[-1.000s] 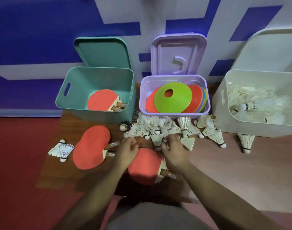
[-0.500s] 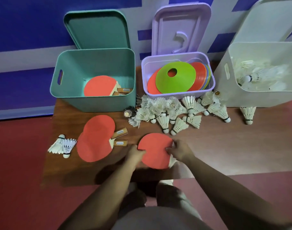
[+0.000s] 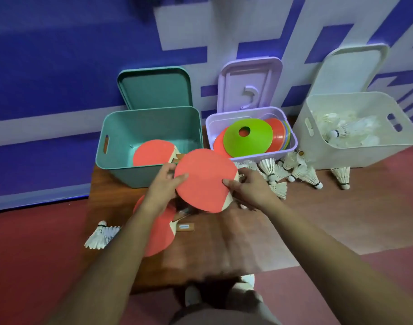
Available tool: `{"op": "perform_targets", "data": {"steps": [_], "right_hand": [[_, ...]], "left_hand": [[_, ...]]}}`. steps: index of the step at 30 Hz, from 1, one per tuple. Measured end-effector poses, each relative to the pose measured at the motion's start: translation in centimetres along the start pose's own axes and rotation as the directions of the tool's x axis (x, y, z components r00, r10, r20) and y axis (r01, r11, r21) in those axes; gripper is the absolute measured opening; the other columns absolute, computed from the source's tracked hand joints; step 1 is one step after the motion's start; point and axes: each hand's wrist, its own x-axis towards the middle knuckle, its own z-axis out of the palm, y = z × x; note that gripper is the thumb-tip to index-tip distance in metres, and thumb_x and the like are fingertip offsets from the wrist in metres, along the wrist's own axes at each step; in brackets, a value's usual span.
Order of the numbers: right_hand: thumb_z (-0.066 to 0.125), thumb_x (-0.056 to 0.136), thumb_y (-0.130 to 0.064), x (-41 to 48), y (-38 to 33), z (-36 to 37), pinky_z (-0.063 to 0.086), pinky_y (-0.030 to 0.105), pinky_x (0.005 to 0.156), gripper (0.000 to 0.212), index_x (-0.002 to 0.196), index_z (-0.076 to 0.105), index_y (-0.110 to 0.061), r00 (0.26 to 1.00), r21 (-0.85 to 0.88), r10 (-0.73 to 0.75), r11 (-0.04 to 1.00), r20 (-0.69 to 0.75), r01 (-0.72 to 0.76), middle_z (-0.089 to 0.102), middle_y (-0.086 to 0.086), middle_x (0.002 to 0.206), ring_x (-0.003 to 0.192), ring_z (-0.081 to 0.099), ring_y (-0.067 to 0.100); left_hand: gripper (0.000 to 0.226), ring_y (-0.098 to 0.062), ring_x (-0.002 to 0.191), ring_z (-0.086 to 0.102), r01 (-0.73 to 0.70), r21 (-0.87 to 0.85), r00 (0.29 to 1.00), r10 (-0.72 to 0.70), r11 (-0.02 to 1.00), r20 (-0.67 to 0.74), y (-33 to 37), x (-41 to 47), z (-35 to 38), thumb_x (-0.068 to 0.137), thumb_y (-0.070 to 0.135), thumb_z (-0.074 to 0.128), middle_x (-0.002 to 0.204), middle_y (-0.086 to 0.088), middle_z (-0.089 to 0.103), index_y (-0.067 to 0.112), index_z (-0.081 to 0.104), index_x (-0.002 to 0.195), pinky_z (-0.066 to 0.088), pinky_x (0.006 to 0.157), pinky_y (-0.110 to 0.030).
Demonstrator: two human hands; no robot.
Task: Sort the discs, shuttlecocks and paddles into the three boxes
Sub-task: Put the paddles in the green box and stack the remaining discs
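Both my hands hold a red paddle (image 3: 204, 180) lifted above the wooden board, just in front of the teal box (image 3: 121, 160). My left hand (image 3: 162, 187) grips its left edge, thumb on the face. My right hand (image 3: 250, 187) grips its right edge near the handle. Inside the teal box lies another red paddle (image 3: 151, 156). More red paddles (image 3: 159, 233) lie on the board under my left arm. The lilac box (image 3: 292, 146) holds a green disc (image 3: 247, 136) on red ones. The white box (image 3: 355, 156) holds shuttlecocks (image 3: 344, 131).
Several loose shuttlecocks (image 3: 285, 171) lie before the lilac and white boxes, one (image 3: 341, 177) apart at the right and a pair (image 3: 102, 235) on the red floor at the left. Three lids lean on the blue-and-white wall. My shoes show at the bottom.
The paddle was lying on the board under both hands; now it is lifted and carried toward the teal box. The camera has tilted up.
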Motion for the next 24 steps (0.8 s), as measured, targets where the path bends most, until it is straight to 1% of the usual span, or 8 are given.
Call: {"op": "perform_targets", "data": {"steps": [3,6,11,13,16,18,20,24], "right_hand": [[0.076,0.083,-0.031,1.9,-5.2,1.2,0.046,0.021,0.05,0.031,0.102,0.063,-0.01,0.995,-0.048,-0.1,0.994,-0.024,0.098,0.064,0.003,0.063,0.046,0.058,0.001],[0.073,0.079,-0.049,4.2,-9.3,2.3,0.053,0.036,0.066,0.049,0.107,0.061,-0.011,0.979,-0.218,-0.205,0.956,-0.013,0.197,0.069,0.004,0.078,0.071,0.068,0.016],[0.071,0.079,-0.036,8.4,-12.0,4.8,0.036,0.032,0.063,0.03,0.096,0.058,-0.014,0.9,-0.579,-0.374,0.692,0.224,0.431,0.064,0.005,0.09,0.085,0.06,0.025],[0.067,0.079,-0.027,10.5,-12.0,6.5,0.039,0.035,0.069,0.027,0.099,0.054,-0.012,0.868,-0.691,-0.409,0.54,0.282,0.479,0.064,0.01,0.099,0.094,0.059,0.032],[0.063,0.078,-0.021,13.7,-11.9,8.7,0.041,0.035,0.069,0.024,0.099,0.055,-0.012,0.873,-0.745,-0.4,0.484,0.279,0.459,0.065,0.012,0.101,0.096,0.06,0.034],[0.063,0.077,-0.02,15.7,-11.6,10.2,0.042,0.035,0.067,0.021,0.095,0.056,-0.013,0.873,-0.748,-0.387,0.473,0.299,0.466,0.066,0.011,0.097,0.093,0.061,0.034],[0.061,0.075,-0.016,17.3,-11.1,11.4,0.044,0.035,0.067,0.017,0.091,0.056,-0.013,0.867,-0.736,-0.387,0.478,0.312,0.479,0.066,0.011,0.093,0.09,0.062,0.035],[0.058,0.072,-0.012,19.9,-10.1,13.4,0.045,0.036,0.069,0.019,0.09,0.055,-0.011,0.866,-0.707,-0.363,0.506,0.345,0.494,0.066,0.015,0.095,0.091,0.062,0.037]], "left_hand": [[0.015,-0.016,0.078,0.062,-0.033,-0.153,0.997,0.022,0.988,-0.075,3.6,1.2,-2.5,0.092,0.004,0.057,0.092,-0.005,0.065,0.018,0.051,0.093,0.054,0.067,-0.035],[0.007,-0.018,0.086,0.064,-0.036,-0.255,0.988,-0.004,0.966,-0.152,5.9,3.2,-5.8,0.094,0.006,0.055,0.101,-0.01,0.065,0.012,0.052,0.096,0.057,0.07,-0.037],[0.034,-0.03,0.11,0.062,0.072,-0.399,0.963,-0.168,0.914,-0.211,6.3,7.3,-11.0,0.097,0.007,0.051,0.123,-0.022,0.061,-0.007,0.046,0.128,0.05,0.09,-0.056],[0.023,-0.026,0.102,0.064,0.1,-0.424,0.957,-0.204,0.9,-0.208,6.2,8.9,-12.1,0.098,0.005,0.047,0.117,-0.02,0.063,-0.004,0.051,0.119,0.052,0.085,-0.051],[0.014,-0.024,0.097,0.064,0.111,-0.419,0.956,-0.212,0.901,-0.201,5.4,11.3,-13.5,0.099,0.005,0.045,0.114,-0.019,0.063,0.001,0.055,0.107,0.053,0.084,-0.046],[0.016,-0.024,0.095,0.064,0.106,-0.345,0.945,-0.203,0.933,-0.258,4.4,13.0,-14.3,0.097,0.006,0.051,0.115,-0.018,0.063,0.001,0.055,0.111,0.055,0.084,-0.043],[0.033,-0.025,0.097,0.063,0.11,-0.031,0.924,-0.114,0.993,-0.364,3.3,14.5,-15.3,0.089,0.009,0.065,0.118,-0.015,0.063,0.002,0.053,0.119,0.053,0.088,-0.038],[0.069,-0.019,0.105,0.053,0.129,0.492,0.945,0.043,0.861,-0.324,2.1,16.6,-16.7,0.08,0.014,0.075,0.117,0.0,0.05,0.016,0.038,0.138,0.042,0.093,-0.028]]}}
